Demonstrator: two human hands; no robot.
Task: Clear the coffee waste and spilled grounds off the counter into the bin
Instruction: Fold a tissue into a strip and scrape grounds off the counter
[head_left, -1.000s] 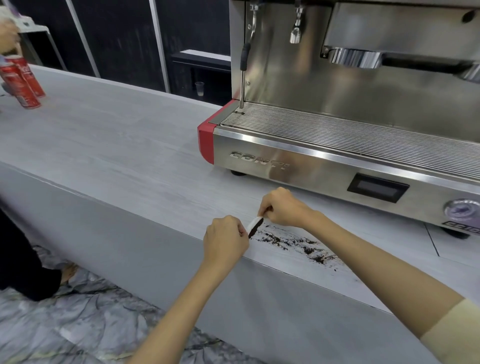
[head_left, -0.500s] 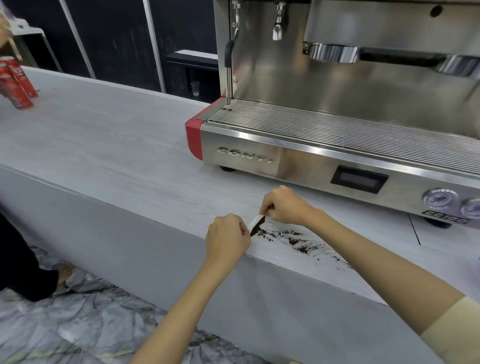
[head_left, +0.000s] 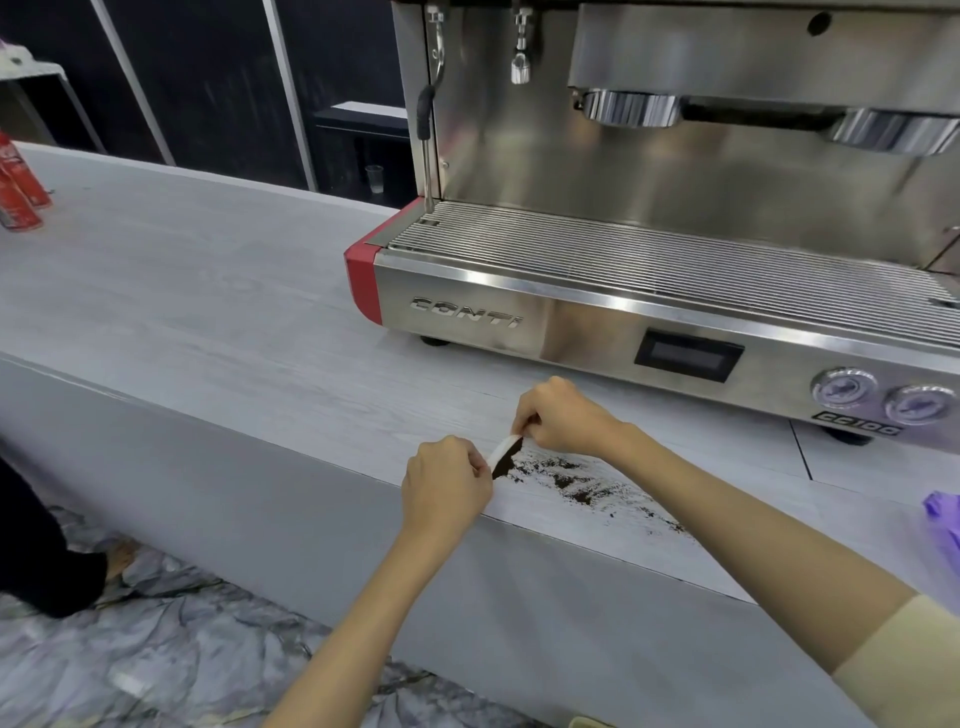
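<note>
Pinching opposite ends of a small white paper coffee filter (head_left: 503, 453) darkened inside with grounds, a person's left hand (head_left: 448, 486) and right hand (head_left: 558, 415) hold it between them at the front edge of the pale grey wood-grain counter (head_left: 208, 312), its lower edge at the counter surface. The fingers of both hands are curled, each gripping one end of the filter. A trail of dark spilled coffee grounds (head_left: 587, 486) spreads rightward across the counter from the filter, thinning toward the near edge. Just behind the hands stands a stainless-steel espresso machine with red corner trim (head_left: 519, 322), its ribbed drip tray, small dark display and two round gauges facing the camera. Two red cans (head_left: 21, 192) stand well apart at the counter's far left end. A crumpled purple glove-like item (head_left: 943, 514) lies at the right edge of the view, cut off by the frame. A beige sleeve (head_left: 904, 670) covers the person's right upper arm.
</note>
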